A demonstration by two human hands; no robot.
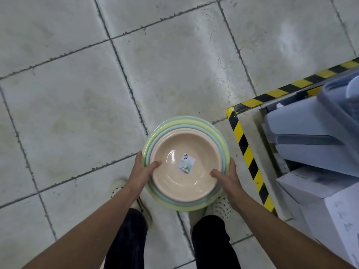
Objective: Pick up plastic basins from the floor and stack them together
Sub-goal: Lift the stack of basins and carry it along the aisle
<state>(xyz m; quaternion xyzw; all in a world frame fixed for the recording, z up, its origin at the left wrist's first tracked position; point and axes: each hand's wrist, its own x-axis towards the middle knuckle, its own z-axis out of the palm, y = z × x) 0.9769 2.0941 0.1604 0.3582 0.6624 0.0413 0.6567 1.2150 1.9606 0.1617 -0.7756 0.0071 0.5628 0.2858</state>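
both hands, left [142,172] and right [226,176], grip the nested basins [184,162] by opposite rims (thumbs inside); light, stiff, probably slick plastic.

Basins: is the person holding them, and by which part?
Both hands hold the stack of basins by its rim: left hand at the left, right hand at the right, thumbs inside the peach basin.

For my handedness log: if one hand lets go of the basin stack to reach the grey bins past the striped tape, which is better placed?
Right, probably. The right hand grips the basin stack on the side nearest the striped tape and grey bins; the left hand would have to cross it.
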